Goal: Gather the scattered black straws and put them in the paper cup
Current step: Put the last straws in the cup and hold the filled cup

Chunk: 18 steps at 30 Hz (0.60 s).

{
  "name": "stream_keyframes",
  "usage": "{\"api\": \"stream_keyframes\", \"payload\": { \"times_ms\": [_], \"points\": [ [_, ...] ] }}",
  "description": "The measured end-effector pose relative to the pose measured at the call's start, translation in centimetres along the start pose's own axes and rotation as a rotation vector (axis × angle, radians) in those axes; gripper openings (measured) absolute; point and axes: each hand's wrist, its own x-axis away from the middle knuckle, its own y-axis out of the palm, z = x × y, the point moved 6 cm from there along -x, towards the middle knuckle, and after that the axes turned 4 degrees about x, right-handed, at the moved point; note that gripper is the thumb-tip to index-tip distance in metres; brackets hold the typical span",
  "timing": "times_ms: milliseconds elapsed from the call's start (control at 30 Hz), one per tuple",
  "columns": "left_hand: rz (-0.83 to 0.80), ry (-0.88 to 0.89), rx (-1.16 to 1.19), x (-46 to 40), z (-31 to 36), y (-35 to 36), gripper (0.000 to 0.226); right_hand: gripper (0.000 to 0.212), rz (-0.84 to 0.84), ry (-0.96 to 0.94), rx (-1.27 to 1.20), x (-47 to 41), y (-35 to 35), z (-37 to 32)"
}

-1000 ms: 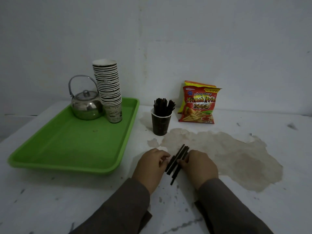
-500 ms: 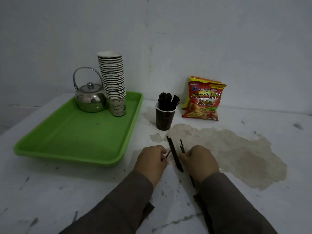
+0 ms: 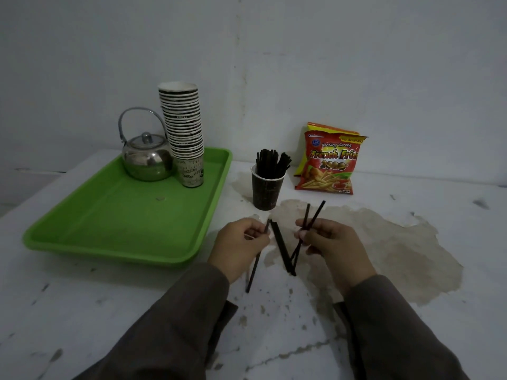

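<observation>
A dim white wall backs a scuffed white table (image 3: 82, 311) with a brown stain (image 3: 397, 242); at ten o'clock a green tray (image 3: 109, 229) carries a kettle (image 3: 146, 157) and a cup stack (image 3: 183, 127), and at one o'clock sits a snack bag (image 3: 327, 163). The cup (image 3: 265, 192), already bristling with straws, stands at twelve just past both hands. The left hand (image 3: 240, 244) pinches one straw (image 3: 253, 266) slanting down to the table, the right hand (image 3: 329, 244) pinches two straws (image 3: 311, 218) that fan upward, and between the hands a loose straw (image 3: 281, 246) slants.
</observation>
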Motion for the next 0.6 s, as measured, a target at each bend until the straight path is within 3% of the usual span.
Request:
{"api": "stream_keyframes", "payload": {
  "times_ms": [233, 467, 533, 600],
  "points": [
    [0.028, 0.164, 0.314, 0.4, 3.2, -1.0, 0.009, 0.026, 0.096, -0.215, -0.044, 0.7, 0.2, -2.6],
    [0.135, 0.389, 0.358, -0.7, 7.4, -2.9, 0.016, 0.012, 0.194, -0.376, 0.140, -1.0, 0.4, -6.7],
    [0.184, 0.476, 0.298, -1.7, 9.1, -3.8, 0.027, 0.022, 0.227, -0.419, 0.147, -2.2, 0.2, -8.5],
    [0.219, 0.571, 0.214, -2.7, 11.0, -4.6, 0.041, 0.051, 0.257, -0.482, 0.131, -3.5, -0.2, -10.4]
  ]
}}
